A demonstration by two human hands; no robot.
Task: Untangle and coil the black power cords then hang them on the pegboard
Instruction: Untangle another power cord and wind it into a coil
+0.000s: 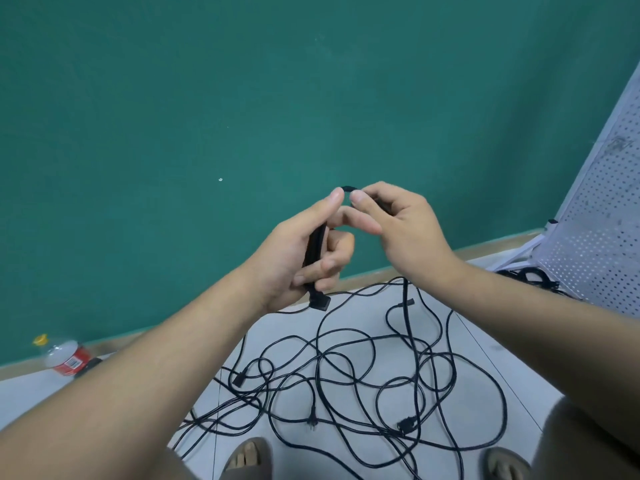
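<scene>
Green wall (242, 98) backs a pale tiled floor (512, 341), where the tangle (346, 375) of black power cords sprawls. Far left of the tangle, one plastic bottle (67, 358) lies by the wall. Above the tangle, the left hand (298, 258) is wrapped round one folded bundle (314, 251) of cord, with a plug hanging out below its fingers. The right hand (405, 230), just beside it, pinches the bundle's top loop. I judge this to be the coiling step on one cord, with the mass below not yet freed. The next move calls for drawing up more length without pulling the knots tighter. Right of the tangle leans one pegboard (602, 202), with a dark heap of cord (533, 275) at its foot. Counted: two hands and four loose plug ends in the tangle. How many cords there are cannot be told.
</scene>
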